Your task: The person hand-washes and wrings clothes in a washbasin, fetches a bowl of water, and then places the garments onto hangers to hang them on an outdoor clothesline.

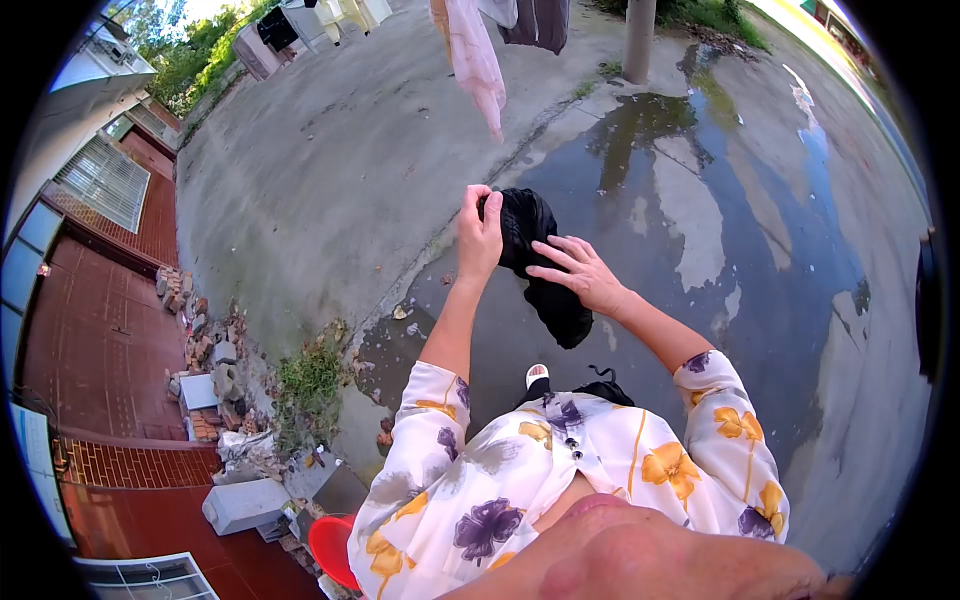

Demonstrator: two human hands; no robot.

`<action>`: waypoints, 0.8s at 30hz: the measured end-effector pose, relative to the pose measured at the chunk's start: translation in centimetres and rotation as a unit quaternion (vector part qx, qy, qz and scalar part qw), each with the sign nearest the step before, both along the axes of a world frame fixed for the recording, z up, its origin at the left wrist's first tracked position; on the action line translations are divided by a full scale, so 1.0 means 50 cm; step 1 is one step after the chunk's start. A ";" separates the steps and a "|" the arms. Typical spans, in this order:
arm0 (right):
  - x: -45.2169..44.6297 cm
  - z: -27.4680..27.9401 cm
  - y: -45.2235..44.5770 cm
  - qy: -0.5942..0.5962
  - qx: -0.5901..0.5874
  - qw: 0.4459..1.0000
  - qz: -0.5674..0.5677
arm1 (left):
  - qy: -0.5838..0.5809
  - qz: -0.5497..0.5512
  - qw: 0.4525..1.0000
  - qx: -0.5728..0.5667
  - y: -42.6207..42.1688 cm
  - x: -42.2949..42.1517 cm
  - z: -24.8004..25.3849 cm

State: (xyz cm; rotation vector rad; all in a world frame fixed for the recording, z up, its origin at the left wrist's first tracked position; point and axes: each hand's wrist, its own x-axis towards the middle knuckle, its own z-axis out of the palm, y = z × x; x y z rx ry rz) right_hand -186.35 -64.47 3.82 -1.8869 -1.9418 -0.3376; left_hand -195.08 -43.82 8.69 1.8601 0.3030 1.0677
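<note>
A bunched black garment point(527, 232) hangs in front of me, its lower end drooping toward my body; its exact kind does not show. My left hand point(480, 235) is closed on its upper left edge, thumb up. Against the right side of the fabric lies my right hand point(583, 275), with its fingers stretched out and spread, touching the cloth without wrapping round it. Just beyond, a light pink cloth point(475, 65) hangs down from the top of the view, apart from both hands.
A puddle point(630, 150) covers much of the concrete on the right. A post point(639, 40) stands behind it. Bricks and rubble point(215, 385) lie along the building at left, near weeds point(310, 388). A red basin point(333, 550) sits low beside me. More laundry point(537, 22) hangs ahead.
</note>
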 end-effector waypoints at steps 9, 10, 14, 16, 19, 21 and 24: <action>0.196 0.064 0.078 0.706 0.039 0.693 -0.141 | -0.080 -0.168 0.962 0.201 0.073 0.162 0.064; 0.206 0.104 0.094 0.768 0.014 0.624 -0.143 | -0.062 -0.205 0.953 0.213 0.058 0.171 0.075; 0.253 0.094 0.167 0.834 -0.071 0.534 -0.115 | -0.008 -0.242 0.902 0.357 0.046 0.238 0.003; 0.321 -0.009 0.193 0.819 -0.020 0.556 -0.142 | 0.001 -0.249 0.906 0.342 0.049 0.260 -0.003; 0.374 -0.024 0.209 0.802 0.037 0.563 -0.198 | 0.018 -0.220 0.917 0.334 0.055 0.302 -0.011; 0.418 -0.033 0.225 0.822 0.191 0.493 -0.211 | 0.012 -0.195 0.935 0.296 0.068 0.343 -0.016; 0.489 0.044 0.217 0.856 0.211 0.439 -0.170 | 0.142 -0.137 0.979 0.047 0.101 0.381 -0.031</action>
